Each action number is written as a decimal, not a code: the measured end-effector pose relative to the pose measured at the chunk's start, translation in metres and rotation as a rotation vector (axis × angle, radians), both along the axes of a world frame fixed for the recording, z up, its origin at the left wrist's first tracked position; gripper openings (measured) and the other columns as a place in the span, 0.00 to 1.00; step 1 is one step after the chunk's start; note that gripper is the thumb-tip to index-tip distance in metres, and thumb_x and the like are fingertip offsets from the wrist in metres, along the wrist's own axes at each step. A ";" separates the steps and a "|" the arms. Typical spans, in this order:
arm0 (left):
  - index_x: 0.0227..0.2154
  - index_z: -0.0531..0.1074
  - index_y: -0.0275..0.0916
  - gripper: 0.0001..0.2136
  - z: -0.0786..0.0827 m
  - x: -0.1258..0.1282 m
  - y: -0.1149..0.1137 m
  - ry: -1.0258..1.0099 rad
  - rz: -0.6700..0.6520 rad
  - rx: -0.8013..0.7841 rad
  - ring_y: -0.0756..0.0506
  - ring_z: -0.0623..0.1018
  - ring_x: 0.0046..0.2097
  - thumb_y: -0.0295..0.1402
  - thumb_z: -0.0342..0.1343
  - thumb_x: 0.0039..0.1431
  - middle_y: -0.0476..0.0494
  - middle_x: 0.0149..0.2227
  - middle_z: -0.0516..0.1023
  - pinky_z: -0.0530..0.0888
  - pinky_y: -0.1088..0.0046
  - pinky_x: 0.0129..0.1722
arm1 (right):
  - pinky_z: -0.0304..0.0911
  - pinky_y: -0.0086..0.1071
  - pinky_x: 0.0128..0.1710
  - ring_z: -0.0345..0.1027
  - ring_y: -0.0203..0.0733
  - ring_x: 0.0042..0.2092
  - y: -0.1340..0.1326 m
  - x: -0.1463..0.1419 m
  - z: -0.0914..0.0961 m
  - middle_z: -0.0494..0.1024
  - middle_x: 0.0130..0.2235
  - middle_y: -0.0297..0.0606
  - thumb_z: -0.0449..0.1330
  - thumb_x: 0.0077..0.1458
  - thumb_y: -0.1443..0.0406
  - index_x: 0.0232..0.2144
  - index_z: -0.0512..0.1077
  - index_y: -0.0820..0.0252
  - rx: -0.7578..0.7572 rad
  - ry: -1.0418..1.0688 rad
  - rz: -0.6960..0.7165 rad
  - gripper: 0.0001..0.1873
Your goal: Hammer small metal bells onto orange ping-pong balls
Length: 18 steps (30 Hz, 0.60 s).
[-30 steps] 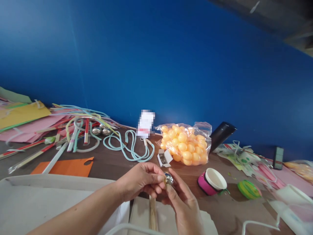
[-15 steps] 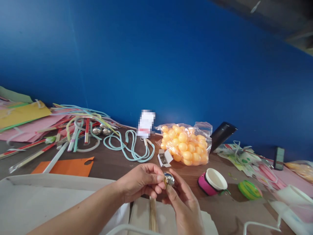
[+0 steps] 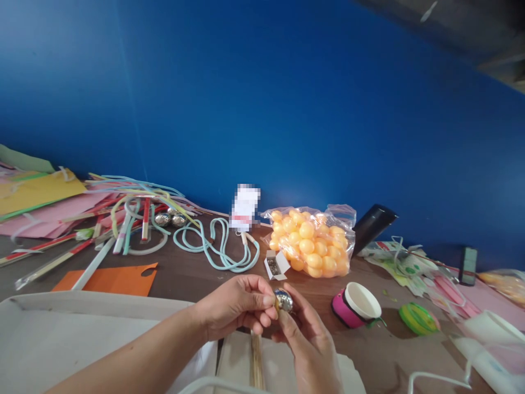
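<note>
A shiny silver ball [image 3: 284, 300] is held between the thumb and fingers of my right hand [image 3: 309, 336], low in the middle of the head view. My left hand [image 3: 241, 306] meets it from the left, its thumb and forefinger pinching at the ball's left side. Between those fingertips shows a small yellowish piece [image 3: 277, 304], mostly hidden by them. Just beyond my hands stands a small open white box [image 3: 283, 264] with tiny metallic bits inside. Below them lie thin wooden sticks [image 3: 257, 361] on pale card.
Behind the box is a clear bag of orange balls [image 3: 315, 246]. To the right are a pink-banded cup [image 3: 348, 314] and a green tape roll [image 3: 418, 318]. A light-blue lanyard [image 3: 223, 254], more silver balls [image 3: 163, 219] and orange paper [image 3: 123, 280] lie left. A blue wall [image 3: 246, 98] rises behind.
</note>
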<state>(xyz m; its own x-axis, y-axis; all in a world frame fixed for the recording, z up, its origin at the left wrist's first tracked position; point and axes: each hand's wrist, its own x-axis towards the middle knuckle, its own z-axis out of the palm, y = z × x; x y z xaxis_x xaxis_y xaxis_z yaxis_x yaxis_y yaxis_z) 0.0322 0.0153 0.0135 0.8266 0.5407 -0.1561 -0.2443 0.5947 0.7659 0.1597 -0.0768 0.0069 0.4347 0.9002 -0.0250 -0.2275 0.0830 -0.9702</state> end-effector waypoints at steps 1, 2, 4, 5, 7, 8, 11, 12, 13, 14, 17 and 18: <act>0.27 0.68 0.33 0.07 0.000 0.000 0.000 0.000 0.000 0.000 0.55 0.72 0.23 0.31 0.60 0.48 0.45 0.25 0.75 0.69 0.83 0.21 | 0.69 0.33 0.29 0.71 0.46 0.37 0.000 0.000 0.000 0.77 0.42 0.45 0.66 0.45 0.60 0.47 0.70 0.59 0.001 -0.001 0.003 0.25; 0.27 0.68 0.33 0.07 0.000 0.000 0.000 0.000 0.000 0.000 0.54 0.72 0.23 0.31 0.60 0.48 0.45 0.24 0.75 0.69 0.83 0.21 | 0.69 0.33 0.29 0.71 0.46 0.37 0.000 0.001 -0.001 0.77 0.42 0.45 0.66 0.45 0.60 0.47 0.70 0.59 0.000 -0.005 0.006 0.25; 0.26 0.68 0.33 0.07 0.001 0.000 0.000 0.001 -0.003 0.003 0.54 0.72 0.23 0.30 0.60 0.48 0.45 0.24 0.75 0.69 0.83 0.21 | 0.68 0.31 0.28 0.71 0.46 0.37 0.000 0.002 -0.001 0.77 0.43 0.45 0.66 0.45 0.61 0.47 0.70 0.59 0.005 -0.014 0.011 0.25; 0.26 0.68 0.33 0.07 0.001 0.000 0.000 0.001 -0.006 0.006 0.54 0.72 0.23 0.30 0.60 0.48 0.45 0.24 0.75 0.69 0.83 0.21 | 0.68 0.31 0.28 0.71 0.46 0.38 0.000 0.002 -0.001 0.77 0.43 0.45 0.66 0.45 0.61 0.47 0.70 0.59 0.010 -0.015 0.012 0.25; 0.26 0.67 0.33 0.07 0.001 0.000 0.000 0.000 -0.010 0.015 0.54 0.72 0.23 0.30 0.60 0.49 0.45 0.24 0.74 0.69 0.83 0.21 | 0.69 0.32 0.29 0.71 0.48 0.39 0.000 0.002 -0.001 0.77 0.43 0.45 0.66 0.45 0.61 0.47 0.70 0.59 0.022 -0.004 0.010 0.25; 0.26 0.67 0.33 0.07 0.002 0.000 -0.001 -0.002 -0.012 0.021 0.54 0.72 0.23 0.30 0.59 0.49 0.45 0.25 0.74 0.69 0.82 0.21 | 0.69 0.33 0.29 0.71 0.49 0.40 -0.001 0.002 0.000 0.77 0.44 0.45 0.67 0.45 0.61 0.47 0.70 0.59 0.030 0.005 0.009 0.25; 0.26 0.67 0.33 0.07 0.002 0.000 -0.001 -0.010 -0.011 0.040 0.54 0.72 0.23 0.30 0.59 0.49 0.45 0.25 0.74 0.69 0.82 0.22 | 0.70 0.35 0.29 0.71 0.52 0.41 -0.001 0.001 0.001 0.77 0.43 0.46 0.67 0.44 0.60 0.47 0.70 0.59 0.046 0.019 0.010 0.26; 0.26 0.67 0.33 0.07 0.003 0.000 -0.001 -0.012 -0.010 0.046 0.54 0.72 0.23 0.30 0.59 0.49 0.45 0.25 0.74 0.69 0.82 0.22 | 0.70 0.35 0.29 0.71 0.52 0.41 -0.001 0.000 0.002 0.77 0.43 0.46 0.67 0.44 0.60 0.47 0.70 0.59 0.048 0.021 0.011 0.27; 0.26 0.67 0.33 0.07 0.003 0.000 -0.002 -0.013 -0.010 0.050 0.54 0.72 0.23 0.30 0.59 0.49 0.45 0.25 0.74 0.69 0.81 0.22 | 0.70 0.35 0.29 0.71 0.52 0.41 -0.001 0.000 0.002 0.77 0.43 0.45 0.67 0.44 0.60 0.47 0.70 0.59 0.050 0.021 0.012 0.27; 0.26 0.67 0.33 0.07 0.003 0.001 -0.002 -0.015 -0.010 0.054 0.54 0.72 0.23 0.30 0.59 0.49 0.45 0.25 0.74 0.69 0.81 0.23 | 0.70 0.35 0.29 0.72 0.52 0.40 -0.001 0.001 0.002 0.77 0.43 0.45 0.67 0.44 0.60 0.47 0.70 0.59 0.048 0.021 0.015 0.27; 0.26 0.67 0.33 0.07 0.003 0.001 -0.002 -0.023 -0.014 0.051 0.54 0.73 0.23 0.30 0.59 0.49 0.45 0.24 0.74 0.69 0.81 0.23 | 0.71 0.36 0.29 0.72 0.51 0.39 0.000 0.002 0.001 0.78 0.42 0.45 0.66 0.45 0.60 0.48 0.69 0.59 0.041 0.017 0.034 0.27; 0.26 0.67 0.33 0.07 0.003 0.001 -0.001 -0.026 -0.013 0.048 0.54 0.73 0.23 0.30 0.59 0.49 0.45 0.24 0.74 0.69 0.81 0.23 | 0.71 0.36 0.30 0.72 0.51 0.39 -0.001 0.002 0.001 0.78 0.42 0.45 0.66 0.45 0.60 0.48 0.69 0.59 0.039 0.012 0.040 0.27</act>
<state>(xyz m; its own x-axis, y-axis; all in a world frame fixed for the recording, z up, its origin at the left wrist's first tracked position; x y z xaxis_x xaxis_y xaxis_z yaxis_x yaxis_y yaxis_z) 0.0334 0.0138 0.0163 0.8370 0.5362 -0.1087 -0.2566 0.5603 0.7875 0.1620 -0.0773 0.0076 0.3978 0.9175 0.0054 -0.2434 0.1112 -0.9635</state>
